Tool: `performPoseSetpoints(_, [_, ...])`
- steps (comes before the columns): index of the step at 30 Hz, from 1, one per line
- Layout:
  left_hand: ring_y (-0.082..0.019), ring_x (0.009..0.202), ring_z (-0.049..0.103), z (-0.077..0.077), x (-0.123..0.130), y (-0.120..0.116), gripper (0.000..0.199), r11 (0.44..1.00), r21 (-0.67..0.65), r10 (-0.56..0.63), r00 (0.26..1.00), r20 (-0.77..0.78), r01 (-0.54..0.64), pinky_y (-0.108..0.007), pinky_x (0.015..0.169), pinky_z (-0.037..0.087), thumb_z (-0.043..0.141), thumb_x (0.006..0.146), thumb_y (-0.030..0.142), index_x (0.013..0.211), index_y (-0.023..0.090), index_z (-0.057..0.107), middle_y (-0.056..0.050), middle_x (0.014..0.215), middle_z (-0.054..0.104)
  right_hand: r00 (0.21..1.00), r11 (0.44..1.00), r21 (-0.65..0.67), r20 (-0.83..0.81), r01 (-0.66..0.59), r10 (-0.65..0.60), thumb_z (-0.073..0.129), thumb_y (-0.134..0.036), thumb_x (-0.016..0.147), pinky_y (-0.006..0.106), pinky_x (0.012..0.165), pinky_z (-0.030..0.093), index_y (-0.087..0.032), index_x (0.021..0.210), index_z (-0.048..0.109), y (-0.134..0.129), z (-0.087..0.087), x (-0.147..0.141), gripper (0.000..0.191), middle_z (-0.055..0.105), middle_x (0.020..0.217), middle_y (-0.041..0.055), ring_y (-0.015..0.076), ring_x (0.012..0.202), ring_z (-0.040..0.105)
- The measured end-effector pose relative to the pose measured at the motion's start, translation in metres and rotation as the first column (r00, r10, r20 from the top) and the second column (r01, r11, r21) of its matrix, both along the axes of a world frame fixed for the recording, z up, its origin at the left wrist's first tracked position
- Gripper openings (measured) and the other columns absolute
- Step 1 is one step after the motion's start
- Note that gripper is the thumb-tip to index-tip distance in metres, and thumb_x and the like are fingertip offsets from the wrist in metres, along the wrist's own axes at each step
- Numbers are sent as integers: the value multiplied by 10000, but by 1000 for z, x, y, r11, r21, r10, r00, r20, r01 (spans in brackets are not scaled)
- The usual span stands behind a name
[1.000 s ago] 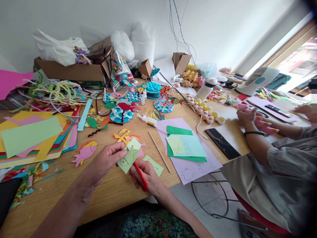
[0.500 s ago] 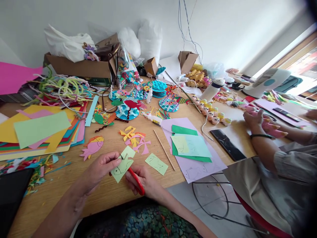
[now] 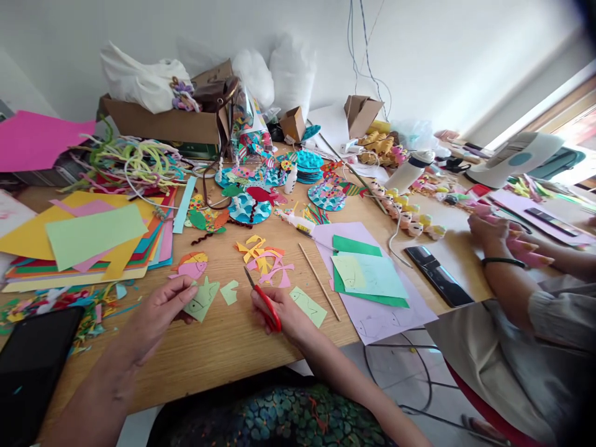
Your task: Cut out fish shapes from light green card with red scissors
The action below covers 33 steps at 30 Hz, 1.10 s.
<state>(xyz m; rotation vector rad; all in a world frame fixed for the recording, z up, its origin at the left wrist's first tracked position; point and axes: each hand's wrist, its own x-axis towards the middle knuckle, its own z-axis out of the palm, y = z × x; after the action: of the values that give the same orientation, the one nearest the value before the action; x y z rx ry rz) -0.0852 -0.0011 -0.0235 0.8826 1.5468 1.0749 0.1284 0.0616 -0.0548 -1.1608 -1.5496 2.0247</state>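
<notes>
My left hand (image 3: 170, 304) pinches a partly cut piece of light green paper (image 3: 201, 300) with a fish drawn on it. In my right hand (image 3: 284, 313) are red-handled scissors (image 3: 266, 303), their blades pointing up and left, apart from the paper. Between the hands a small green offcut (image 3: 230, 292) rests on the wooden table. Just right of the scissors lies another green paper with a fish drawing (image 3: 308, 305). A pink paper fish with an orange top (image 3: 192, 267) lies beyond my left hand, partly hidden by it. Yellow and pink paper scraps (image 3: 265, 261) are heaped behind the scissors.
Stacked coloured paper (image 3: 95, 233) and a black tablet-like device (image 3: 37, 366) are at left. A wooden stick (image 3: 320, 282), lilac sheet (image 3: 372, 320) and phone (image 3: 437, 276) lie right. A co-worker's hands (image 3: 493, 230) hold a pink item. Decorated blue discs (image 3: 250, 208) lie behind.
A green offcut has come away from the fish paper and now lies on the table. My left hand moved left with the paper; the scissors moved away from it. The view shifted slightly.
</notes>
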Motion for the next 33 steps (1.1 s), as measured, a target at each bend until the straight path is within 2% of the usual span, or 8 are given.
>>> performPoseSetpoints(4, [-142,625,485,0,-9,-1,275,993,14,115,992,44,-116,-220,506,451,746,617,435,707,207,624,26,658,552,975,915,366,196,-170,103,611,-301,785,200,482,281,-174,686,511,5,9,-8,189,458,591,-50,83,544,407])
performPoseSetpoints(9, [-130,637,513,1,-8,-3,218,985,25,167,982,89,-170,-199,484,444,719,670,377,751,206,611,35,698,567,909,845,382,333,-373,251,526,-186,792,217,508,262,-191,733,488,5,17,-29,71,467,626,-46,92,553,409])
performPoseSetpoints(15, [-118,560,498,9,-1,4,228,993,92,74,997,33,-77,-203,444,413,707,659,376,746,184,619,26,631,564,855,780,585,501,-221,-133,536,-260,826,255,515,201,-195,717,459,33,7,-27,149,391,589,-36,108,522,304])
performPoseSetpoints(17, [-124,568,501,11,2,8,242,994,93,51,999,-20,-48,-213,462,416,691,655,367,800,182,634,20,648,581,868,759,631,456,-157,-200,550,-253,818,251,519,205,-189,744,493,42,9,-19,113,424,600,-30,111,527,326])
performPoseSetpoints(22, [-143,586,499,12,9,20,320,997,77,6,981,-194,9,-242,503,417,665,635,387,888,191,649,18,672,583,970,816,576,160,59,-184,602,-306,793,221,491,265,-177,874,568,48,37,-3,156,503,636,-37,106,529,413])
performPoseSetpoints(26, [-143,566,495,15,14,30,205,978,108,-142,951,-276,177,-243,516,403,633,679,398,737,202,643,19,639,581,999,856,516,38,-9,-12,664,-301,751,210,501,315,-175,866,587,47,56,-4,187,540,672,-35,99,558,459])
performPoseSetpoints(30, [-160,556,516,23,20,40,184,953,112,-231,913,-337,283,-249,503,404,649,674,381,746,212,669,11,641,604,996,851,518,73,-88,58,692,-219,710,210,520,342,-177,794,572,47,51,-9,152,548,680,-29,105,591,486])
performPoseSetpoints(33, [-157,550,522,30,25,45,167,947,140,-230,913,-337,290,-241,494,400,675,656,350,753,214,678,8,644,619,999,882,470,1,-47,53,681,-167,689,206,543,368,-180,744,542,47,43,-12,150,534,670,-38,102,611,499])
